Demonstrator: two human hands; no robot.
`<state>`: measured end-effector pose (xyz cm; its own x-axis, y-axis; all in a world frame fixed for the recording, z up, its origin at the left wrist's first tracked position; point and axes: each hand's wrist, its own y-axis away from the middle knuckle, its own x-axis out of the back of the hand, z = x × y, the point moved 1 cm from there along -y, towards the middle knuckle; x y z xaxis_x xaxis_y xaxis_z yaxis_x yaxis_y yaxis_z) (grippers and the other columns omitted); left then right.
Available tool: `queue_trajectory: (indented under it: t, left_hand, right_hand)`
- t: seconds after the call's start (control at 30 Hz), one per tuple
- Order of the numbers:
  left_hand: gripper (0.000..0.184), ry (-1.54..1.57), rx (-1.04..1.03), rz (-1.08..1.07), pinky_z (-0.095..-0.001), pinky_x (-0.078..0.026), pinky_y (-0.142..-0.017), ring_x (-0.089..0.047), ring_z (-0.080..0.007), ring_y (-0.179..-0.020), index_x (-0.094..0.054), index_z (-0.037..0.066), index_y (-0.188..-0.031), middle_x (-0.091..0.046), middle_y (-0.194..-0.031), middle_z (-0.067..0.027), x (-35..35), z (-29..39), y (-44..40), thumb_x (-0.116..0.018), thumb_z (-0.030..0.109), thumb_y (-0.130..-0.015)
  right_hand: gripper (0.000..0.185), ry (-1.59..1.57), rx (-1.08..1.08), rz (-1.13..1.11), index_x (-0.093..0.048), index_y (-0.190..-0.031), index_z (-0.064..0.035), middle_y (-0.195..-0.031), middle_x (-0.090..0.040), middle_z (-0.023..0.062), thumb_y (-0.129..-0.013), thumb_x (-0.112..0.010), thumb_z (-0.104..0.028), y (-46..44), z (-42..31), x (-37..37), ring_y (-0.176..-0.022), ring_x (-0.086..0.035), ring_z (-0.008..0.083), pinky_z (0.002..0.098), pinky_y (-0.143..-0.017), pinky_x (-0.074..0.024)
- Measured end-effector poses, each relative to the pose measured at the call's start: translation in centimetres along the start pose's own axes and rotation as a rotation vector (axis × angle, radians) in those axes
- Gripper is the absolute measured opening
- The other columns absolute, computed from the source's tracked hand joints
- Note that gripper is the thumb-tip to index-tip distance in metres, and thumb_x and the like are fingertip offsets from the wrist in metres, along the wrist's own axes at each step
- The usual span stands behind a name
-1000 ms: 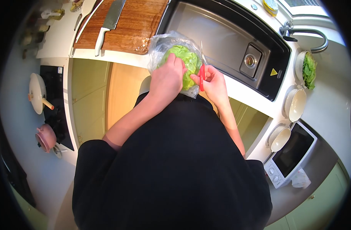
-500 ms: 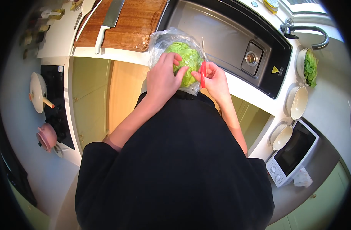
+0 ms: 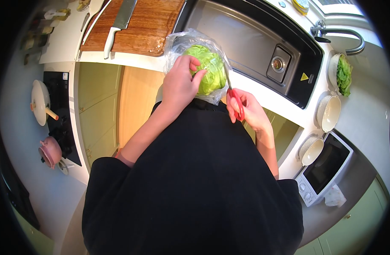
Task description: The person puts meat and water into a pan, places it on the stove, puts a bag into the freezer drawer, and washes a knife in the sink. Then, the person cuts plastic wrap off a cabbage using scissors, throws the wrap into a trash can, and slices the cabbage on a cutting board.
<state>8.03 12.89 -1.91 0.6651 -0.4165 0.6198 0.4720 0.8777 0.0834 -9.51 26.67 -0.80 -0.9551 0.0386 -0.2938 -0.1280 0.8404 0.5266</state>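
Note:
A head of lettuce [image 3: 208,70] sits in an opened clear plastic bag [image 3: 176,46] at the front edge of the counter, close to my body. My left hand [image 3: 182,83] grips the lettuce from its left side, fingers curled over the top and thumb against the leaves. In my right hand [image 3: 249,108] are red-handled scissors [image 3: 239,106], their blades pointing up along the right side of the bag. Whether the blades touch the plastic I cannot tell.
A black sink [image 3: 246,38] lies just beyond the bag. To the left a white-handled knife [image 3: 118,29] rests on a wooden cutting board [image 3: 150,32]. Bowls line the right counter, one holding leafy greens [image 3: 344,75], near a microwave [image 3: 324,165].
My right hand has moved down and right with the scissors, away from the lettuce. The scissors now tilt more. My left hand stays on the lettuce.

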Motion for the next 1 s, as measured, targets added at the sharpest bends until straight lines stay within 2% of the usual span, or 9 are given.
queue_trajectory:
  t: [0.1, 0.13, 0.23, 0.37, 0.47, 0.57, 0.67, 0.93, 1.0]
  left_hand:
    - [0.021, 0.093, -0.035, 0.001, -0.0312, -0.046, -0.059, -0.053, -0.0165, -0.059, -0.058, 0.001, -0.101, -0.057, -0.087, -0.008, -0.4, -1.0, 0.1, -0.072, 0.005, -0.085]
    - [0.021, 0.107, -0.059, 0.012, -0.0309, -0.046, -0.06, -0.052, -0.0164, -0.06, -0.058, 0.0, -0.101, -0.057, -0.087, -0.0084, -0.5, -1.3, 0.1, -0.07, 0.003, -0.085]
    - [0.018, 0.139, -0.076, 0.019, -0.031, -0.046, -0.062, -0.053, -0.0164, -0.063, -0.057, 0.0, -0.102, -0.057, -0.088, -0.0093, -0.3, -1.3, 0.2, -0.068, 0.0, -0.086]
    - [0.018, 0.164, -0.073, 0.012, -0.0314, -0.046, -0.063, -0.054, -0.0171, -0.063, -0.058, 0.0, -0.102, -0.057, -0.089, -0.0097, -0.4, -1.5, 0.4, -0.067, 0.0, -0.087]
    - [0.018, 0.169, -0.048, -0.015, -0.0352, -0.048, -0.066, -0.058, -0.0236, -0.069, -0.055, 0.001, -0.101, -0.056, -0.093, -0.0115, -0.2, -1.6, 0.3, -0.066, 0.002, -0.088]
    - [0.018, 0.186, -0.026, -0.028, -0.0353, -0.048, -0.065, -0.058, -0.0238, -0.068, -0.055, 0.001, -0.101, -0.057, -0.093, -0.0116, -0.1, -1.5, 0.4, -0.066, 0.002, -0.088]
    - [0.019, 0.196, -0.057, 0.012, -0.0319, -0.046, -0.063, -0.054, -0.0171, -0.062, -0.057, 0.0, -0.102, -0.057, -0.089, -0.0098, -0.3, -1.7, 0.4, -0.067, 0.001, -0.086]
    - [0.019, 0.187, -0.062, -0.008, -0.0319, -0.046, -0.063, -0.054, -0.0173, -0.061, -0.057, 0.001, -0.101, -0.057, -0.089, -0.0097, -0.2, -1.9, 0.3, -0.068, 0.001, -0.086]
    - [0.019, 0.182, -0.065, -0.008, -0.0318, -0.046, -0.063, -0.054, -0.0173, -0.061, -0.057, 0.001, -0.101, -0.057, -0.088, -0.0096, -0.2, -1.9, 0.3, -0.068, 0.001, -0.086]
  right_hand:
    - [0.041, -0.053, -0.001, -0.062, -0.056, -0.089, -0.0059, -0.066, -0.055, 0.0014, -0.098, -0.057, -0.046, 0.6, 1.5, -0.4, -0.056, -0.054, 0.0096, 0.0217, -0.055, -0.0366]
    - [0.051, -0.048, 0.052, -0.082, -0.054, -0.09, -0.0033, -0.07, -0.055, 0.0041, -0.098, -0.053, -0.054, 0.5, 1.9, -0.5, -0.055, -0.055, 0.0118, 0.0211, -0.049, -0.0338]
    - [0.05, -0.105, -0.081, -0.07, -0.055, -0.092, -0.0025, -0.07, -0.055, 0.0041, -0.1, -0.051, -0.052, 0.6, 0.9, -0.8, -0.054, -0.053, 0.0122, 0.0207, -0.05, -0.0337]
    - [0.047, -0.058, -0.057, -0.056, -0.055, -0.091, -0.0025, -0.067, -0.054, 0.0037, -0.103, -0.048, -0.047, 0.3, 1.5, -0.9, -0.052, -0.051, 0.0118, 0.0212, -0.05, -0.0344]
    - [0.045, -0.031, -0.098, -0.041, -0.056, -0.091, -0.0023, -0.064, -0.054, 0.0035, -0.104, -0.046, -0.044, 0.1, 1.1, -1.1, -0.051, -0.051, 0.0115, 0.0217, -0.05, -0.0351]
    - [0.044, -0.037, -0.126, -0.023, -0.056, -0.09, -0.0024, -0.063, -0.055, 0.0036, -0.105, -0.045, -0.042, -0.1, 1.3, -1.1, -0.051, -0.051, 0.0114, 0.0217, -0.049, -0.035]
    - [0.045, -0.047, -0.125, -0.026, -0.057, -0.088, -0.0028, -0.063, -0.055, 0.0037, -0.105, -0.046, -0.043, -0.3, 1.1, -1.1, -0.051, -0.051, 0.0111, 0.0215, -0.05, -0.0347]
    - [0.042, -0.015, -0.109, -0.014, -0.056, -0.088, -0.0045, -0.062, -0.056, 0.0035, -0.103, -0.05, -0.043, -1.0, 0.7, -1.5, -0.052, -0.051, 0.0114, 0.0241, -0.054, -0.0373]
    - [0.045, 0.009, -0.07, -0.036, -0.056, -0.086, -0.0038, -0.062, -0.055, 0.0026, -0.104, -0.046, -0.044, -1.2, 1.3, -1.3, -0.053, -0.05, 0.0102, 0.0225, -0.052, -0.0348]
